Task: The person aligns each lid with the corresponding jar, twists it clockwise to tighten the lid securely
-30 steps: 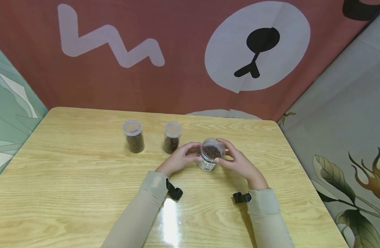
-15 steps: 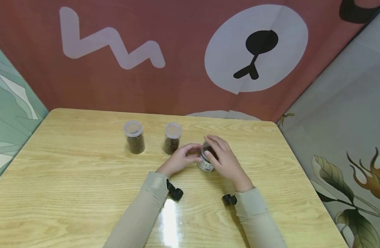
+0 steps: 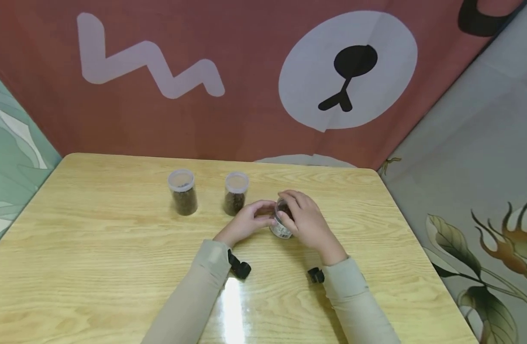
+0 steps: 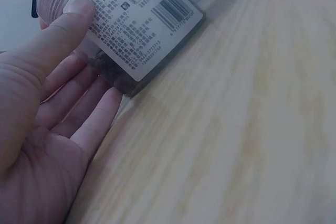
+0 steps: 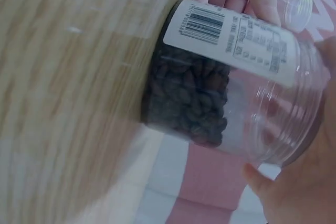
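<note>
A clear plastic jar with a white barcode label stands on the table, partly filled with dark, bean-like pieces. My left hand holds its side; in the left wrist view the thumb lies on the label and the fingers reach round behind. From above, my right hand grips the jar's top, its fingers curled over the rim. That hand hides most of the mouth in the head view, so I cannot tell whether a lid is on.
Two more clear jars with whitish lids and dark contents stand behind and left of the hands: one nearer, one farther left. The wooden table ends at a reddish cloth backdrop. Patterned cloths hang at both sides.
My right hand has moved from the jar's right side to over its top, where it now covers the mouth. The left hand keeps its hold. The view has shifted slightly.
</note>
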{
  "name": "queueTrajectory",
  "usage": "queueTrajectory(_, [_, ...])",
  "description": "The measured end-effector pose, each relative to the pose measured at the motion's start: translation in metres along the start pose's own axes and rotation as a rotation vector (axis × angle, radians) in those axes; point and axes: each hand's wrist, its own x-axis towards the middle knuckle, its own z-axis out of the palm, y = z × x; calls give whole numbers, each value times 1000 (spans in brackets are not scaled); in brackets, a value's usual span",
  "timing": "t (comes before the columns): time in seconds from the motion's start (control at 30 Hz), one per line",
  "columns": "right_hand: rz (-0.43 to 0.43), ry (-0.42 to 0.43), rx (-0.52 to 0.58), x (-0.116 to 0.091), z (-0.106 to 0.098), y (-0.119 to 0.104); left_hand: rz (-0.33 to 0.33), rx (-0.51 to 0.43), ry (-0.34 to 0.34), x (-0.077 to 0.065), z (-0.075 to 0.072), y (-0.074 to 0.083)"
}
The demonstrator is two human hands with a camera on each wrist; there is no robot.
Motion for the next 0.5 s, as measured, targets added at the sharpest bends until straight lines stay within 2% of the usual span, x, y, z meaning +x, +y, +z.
queueTrajectory(0.1, [-4, -6, -71, 2, 0, -4, -6, -14, 3, 0, -1, 0])
queueTrajectory(0.4, [23, -14, -65, 2, -1, -9, 5, -27, -2, 0, -1, 0])
queueTrajectory(0.5, [23, -9, -100, 2, 1, -11, 0, -28, -4, 0, -1, 2])
